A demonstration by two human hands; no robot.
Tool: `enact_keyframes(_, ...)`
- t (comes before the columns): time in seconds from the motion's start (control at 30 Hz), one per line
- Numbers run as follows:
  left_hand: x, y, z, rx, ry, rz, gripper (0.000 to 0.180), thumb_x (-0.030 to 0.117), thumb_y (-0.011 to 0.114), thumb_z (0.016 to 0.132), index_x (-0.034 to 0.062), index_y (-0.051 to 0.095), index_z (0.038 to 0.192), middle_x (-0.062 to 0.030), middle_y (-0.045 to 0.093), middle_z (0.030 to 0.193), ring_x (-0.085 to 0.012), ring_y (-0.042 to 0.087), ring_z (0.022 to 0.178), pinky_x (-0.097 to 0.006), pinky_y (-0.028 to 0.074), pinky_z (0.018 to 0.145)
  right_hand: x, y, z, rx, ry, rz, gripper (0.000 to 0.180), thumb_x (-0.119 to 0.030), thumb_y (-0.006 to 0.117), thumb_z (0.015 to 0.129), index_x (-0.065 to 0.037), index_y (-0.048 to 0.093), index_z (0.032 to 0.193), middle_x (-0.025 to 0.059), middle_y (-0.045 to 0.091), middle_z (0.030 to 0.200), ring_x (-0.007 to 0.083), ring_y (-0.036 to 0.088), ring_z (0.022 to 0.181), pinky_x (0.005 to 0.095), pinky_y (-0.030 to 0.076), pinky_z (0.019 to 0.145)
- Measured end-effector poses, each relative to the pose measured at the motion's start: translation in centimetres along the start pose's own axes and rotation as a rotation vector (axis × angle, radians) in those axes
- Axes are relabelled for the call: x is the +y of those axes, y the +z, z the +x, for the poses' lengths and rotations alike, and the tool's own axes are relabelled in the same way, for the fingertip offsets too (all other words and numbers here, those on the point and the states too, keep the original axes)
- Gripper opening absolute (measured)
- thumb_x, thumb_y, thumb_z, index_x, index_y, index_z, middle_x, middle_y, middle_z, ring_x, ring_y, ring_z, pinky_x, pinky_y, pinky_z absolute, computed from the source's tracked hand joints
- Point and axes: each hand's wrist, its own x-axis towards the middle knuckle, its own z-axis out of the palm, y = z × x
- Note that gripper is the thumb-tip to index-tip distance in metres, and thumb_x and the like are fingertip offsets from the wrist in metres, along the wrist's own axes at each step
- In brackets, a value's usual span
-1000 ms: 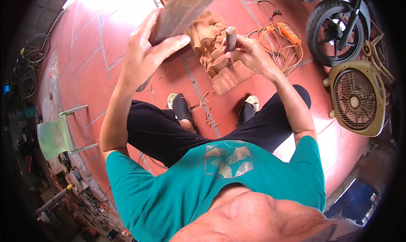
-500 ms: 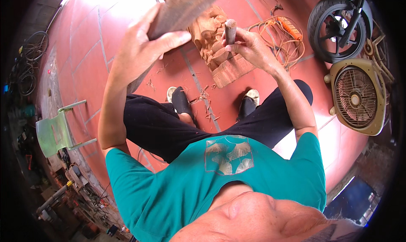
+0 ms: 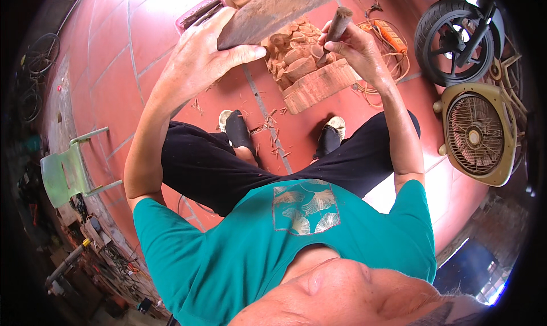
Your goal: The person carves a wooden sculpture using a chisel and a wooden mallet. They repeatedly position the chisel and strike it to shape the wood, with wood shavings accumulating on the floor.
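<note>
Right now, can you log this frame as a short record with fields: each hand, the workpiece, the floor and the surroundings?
left hand: grips a flat, dark wooden slab, raised above the carving
right hand: closed around a dark chisel-like tool with a wooden handle, tip down on the carving
workpiece: reddish-brown carved wooden block, standing on the floor between the feet
floor: red tiles with scattered wood chips
surroundings: beige box fan, black wheel, orange cable, green plastic chair
</note>
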Motion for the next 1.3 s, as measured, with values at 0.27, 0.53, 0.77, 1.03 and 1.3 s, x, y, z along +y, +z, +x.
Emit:
enact_keyframes(0.27,2.9,-1.0,0.3,0.085,-0.052,-0.334,0.046,0.02,0.078,0.089,-0.0009,0.062,0.128,-0.0026,0.065,0.089,-0.0057,0.058,0.068,-0.022,0.047,0.058,-0.5,2.1,-0.1,-0.099,-0.003,0.0,0.026,-0.001,0.066,0.095,-0.005,0.061,0.12,0.0036,0.07,0.106,0.0134,0.067,0.103,0.0314,0.056,0.093)
enact_keyframes(0.53,2.1,0.1,0.3,0.01,0.034,-0.151,0.065,0.041,0.081,0.086,0.0019,0.055,0.131,-0.0212,0.068,0.1,-0.032,0.069,0.089,-0.04,0.052,0.082,-0.7,2.3,0.0,-0.126,-0.006,0.013,0.024,-0.003,0.066,0.095,-0.004,0.061,0.119,0.0041,0.069,0.11,0.013,0.066,0.106,0.0319,0.054,0.096)
enact_keyframes(0.77,1.7,-1.0,0.5,-0.058,0.024,0.008,0.055,0.038,0.08,0.087,-0.0004,0.059,0.121,-0.0199,0.068,0.094,-0.0282,0.065,0.087,-0.039,0.05,0.08,-0.4,2.7,-0.3,-0.142,0.01,0.148,0.025,-0.002,0.065,0.096,-0.003,0.061,0.12,0.0051,0.069,0.112,0.0138,0.066,0.105,0.0322,0.055,0.092)
enact_keyframes(1.03,3.7,-1.5,0.3,0.211,0.037,-0.316,0.052,0.024,0.078,0.09,-0.0027,0.06,0.131,-0.0016,0.063,0.094,-0.0066,0.056,0.074,-0.023,0.046,0.061,0.0,1.7,0.0,-0.044,0.09,0.111,0.024,-0.008,0.071,0.093,-0.006,0.064,0.116,0.001,0.07,0.102,0.0123,0.066,0.094,0.0306,0.055,0.084)
enact_keyframes(1.3,4.6,-1.1,0.4,0.148,0.13,-0.375,0.056,0.025,0.079,0.089,-0.0039,0.058,0.132,-0.0075,0.067,0.102,-0.0121,0.061,0.079,-0.029,0.051,0.072,-0.5,1.9,-0.3,-0.083,0.01,-0.073,0.026,-0.004,0.07,0.093,-0.006,0.063,0.118,0.0028,0.072,0.107,0.0131,0.068,0.104,0.0318,0.054,0.095)
